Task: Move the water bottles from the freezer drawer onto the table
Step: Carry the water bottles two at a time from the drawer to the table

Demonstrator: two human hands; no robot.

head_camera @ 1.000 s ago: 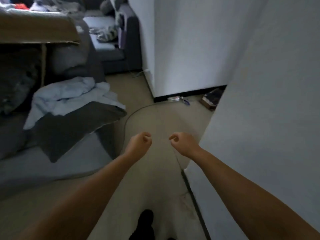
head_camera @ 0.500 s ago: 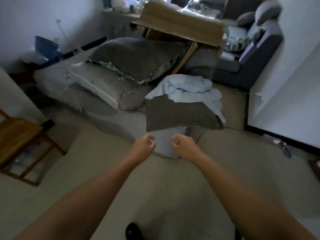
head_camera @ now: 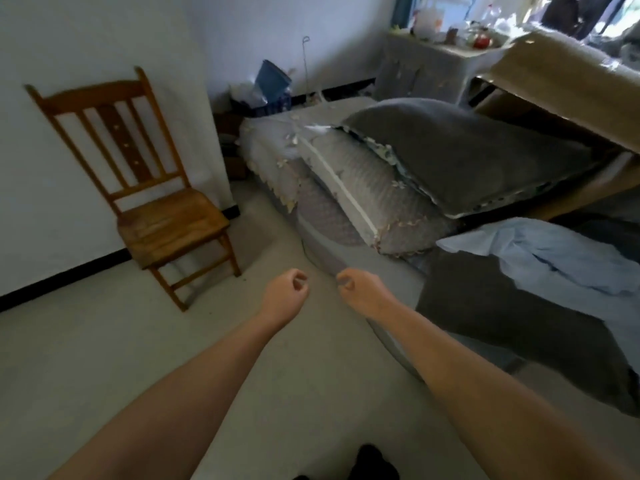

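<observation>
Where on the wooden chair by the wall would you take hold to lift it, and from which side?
Grip the top rail of the wooden chair from the front. The back leans close against the white wall, so little room shows behind, while the slatted back faces the room and leaves gaps for fingers. Both hands are free.

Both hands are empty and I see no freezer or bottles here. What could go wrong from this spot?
1. The mattress corner juts into the floor path just ahead of the right hand; a foot may catch it.
2. The dark blanket and pale sheet hang over its edge and might snag a leg.
3. The wooden chair narrows the gap beside the left hand.
</observation>
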